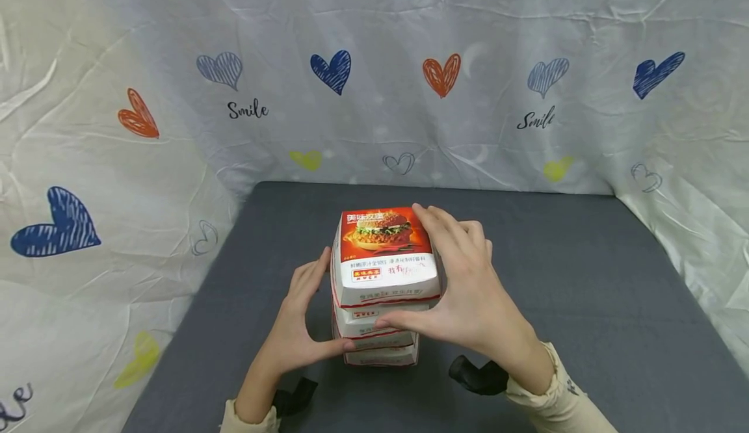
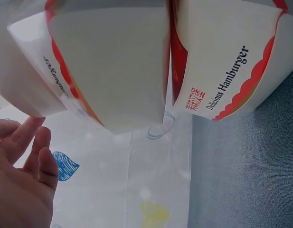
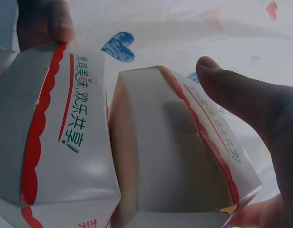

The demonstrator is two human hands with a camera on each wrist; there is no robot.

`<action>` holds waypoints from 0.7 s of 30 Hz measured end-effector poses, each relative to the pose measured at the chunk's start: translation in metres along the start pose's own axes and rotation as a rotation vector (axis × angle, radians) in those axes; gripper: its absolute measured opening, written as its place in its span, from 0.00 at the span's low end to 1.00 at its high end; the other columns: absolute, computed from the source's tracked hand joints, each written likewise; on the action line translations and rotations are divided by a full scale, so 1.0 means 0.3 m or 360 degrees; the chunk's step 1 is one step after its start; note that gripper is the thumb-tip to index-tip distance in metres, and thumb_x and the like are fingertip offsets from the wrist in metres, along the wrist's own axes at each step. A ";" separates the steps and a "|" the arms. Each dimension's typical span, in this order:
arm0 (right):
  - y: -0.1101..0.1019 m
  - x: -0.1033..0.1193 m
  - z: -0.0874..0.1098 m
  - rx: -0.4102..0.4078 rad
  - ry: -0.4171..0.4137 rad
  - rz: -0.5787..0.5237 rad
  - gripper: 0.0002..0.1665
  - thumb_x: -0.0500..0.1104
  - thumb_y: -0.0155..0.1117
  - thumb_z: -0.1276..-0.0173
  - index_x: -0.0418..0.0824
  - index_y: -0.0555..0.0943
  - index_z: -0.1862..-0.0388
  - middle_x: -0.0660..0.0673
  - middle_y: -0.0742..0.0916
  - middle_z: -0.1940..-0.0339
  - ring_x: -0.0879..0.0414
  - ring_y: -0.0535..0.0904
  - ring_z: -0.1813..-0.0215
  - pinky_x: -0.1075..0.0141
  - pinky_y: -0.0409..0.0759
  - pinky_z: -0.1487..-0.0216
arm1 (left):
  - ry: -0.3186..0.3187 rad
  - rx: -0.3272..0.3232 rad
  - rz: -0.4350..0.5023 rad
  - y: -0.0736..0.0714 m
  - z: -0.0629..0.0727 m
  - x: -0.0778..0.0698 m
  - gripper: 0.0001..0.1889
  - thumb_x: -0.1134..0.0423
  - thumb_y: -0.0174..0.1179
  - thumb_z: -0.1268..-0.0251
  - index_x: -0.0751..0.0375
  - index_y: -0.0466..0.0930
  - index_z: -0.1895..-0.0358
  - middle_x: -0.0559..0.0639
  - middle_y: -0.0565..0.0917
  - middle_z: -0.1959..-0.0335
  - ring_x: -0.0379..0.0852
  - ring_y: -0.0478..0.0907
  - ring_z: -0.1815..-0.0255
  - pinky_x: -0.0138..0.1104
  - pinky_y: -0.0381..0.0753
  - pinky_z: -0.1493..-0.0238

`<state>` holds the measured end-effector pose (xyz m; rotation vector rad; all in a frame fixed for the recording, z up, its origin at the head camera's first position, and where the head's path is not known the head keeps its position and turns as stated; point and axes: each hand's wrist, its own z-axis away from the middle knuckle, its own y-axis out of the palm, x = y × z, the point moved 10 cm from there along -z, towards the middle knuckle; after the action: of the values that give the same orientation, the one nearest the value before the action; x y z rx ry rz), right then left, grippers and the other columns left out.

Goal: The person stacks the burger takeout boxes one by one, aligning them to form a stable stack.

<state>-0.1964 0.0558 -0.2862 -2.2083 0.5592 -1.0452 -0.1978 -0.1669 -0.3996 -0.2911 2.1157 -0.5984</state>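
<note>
A stack of white and red cardboard hamburger boxes (image 1: 383, 322) stands on the table, its boxes slightly out of line. The top box (image 1: 389, 270) has a burger picture on its lid. My left hand (image 1: 295, 326) is at the stack's left side, its thumb at the front near a red seam. Its straight fingers (image 2: 30, 130) reach a box edge in the left wrist view. My right hand (image 1: 468, 283) spans the top box's right corner, fingertips at the lid's far right edge. In the right wrist view its thumb (image 3: 210, 64) stands apart from the upper box (image 3: 165, 142).
Dark grey cloth covers the table (image 1: 585, 290). Behind and at the sides hangs a pale curtain (image 1: 374, 114) printed with hearts and "Smile". Black wrist mounts (image 1: 478, 376) sit below both hands, near the pale sleeves (image 1: 556, 394).
</note>
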 end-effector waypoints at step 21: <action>0.018 -0.005 0.004 0.0028 0.0002 0.0023 0.70 0.70 0.89 0.60 0.62 0.67 0.16 0.41 0.70 0.19 0.46 0.65 0.35 0.48 0.61 0.44 | 0.0010 0.0023 0.0015 0.001 0.000 -0.005 0.67 0.31 0.78 0.50 0.57 0.50 0.12 0.54 0.65 0.18 0.46 0.57 0.22 0.50 0.69 0.40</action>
<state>-0.1969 0.0533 -0.2911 -2.1854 0.5634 -1.0405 -0.1971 -0.1660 -0.3986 -0.2714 2.1167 -0.6098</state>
